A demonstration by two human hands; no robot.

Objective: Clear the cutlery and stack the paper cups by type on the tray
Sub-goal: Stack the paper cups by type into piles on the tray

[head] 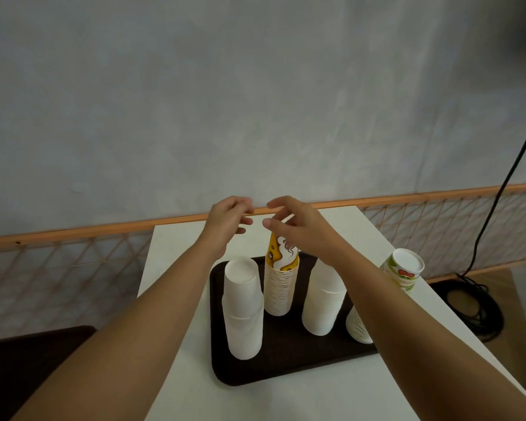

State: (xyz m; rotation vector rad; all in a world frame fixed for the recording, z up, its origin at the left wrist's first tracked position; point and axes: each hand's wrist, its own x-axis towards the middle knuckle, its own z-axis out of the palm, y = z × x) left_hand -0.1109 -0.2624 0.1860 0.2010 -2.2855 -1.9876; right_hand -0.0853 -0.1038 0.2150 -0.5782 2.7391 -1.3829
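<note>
Judging from how things lay, the task looked close to finished: no cutlery showed anywhere on the white rectangular table [286, 399], and the paper cups stood upside down in sorted stacks on the dark brown plastic tray [286, 354]. A tall stack of plain white paper cups [243, 308] stood near the tray's left edge. Just beside it, a stack of yellow-and-white patterned paper cups [281, 278] rose toward the tray's far edge, and a second stack of plain white cups [325, 299] stood right of the middle. At the tray's right edge a ribbed run of white cup rims [357, 326] showed below the right forearm, and above that forearm a cup printed with green and red fruit [403, 268] stuck out. Whether these two were one stack could not be told, since the arm hid the join. What seemed left, at most, was a last straightening, or merging the two white stacks if they were the same type. Both hands hovered at the top of the yellow stack, the left hand [228, 220] to its left and the right hand [292, 223] directly above it, fingertips nearly meeting. Each was released, fingers loosely bent, gripping nothing visible; whether the right hand brushed the topmost cup could not be told.
</note>
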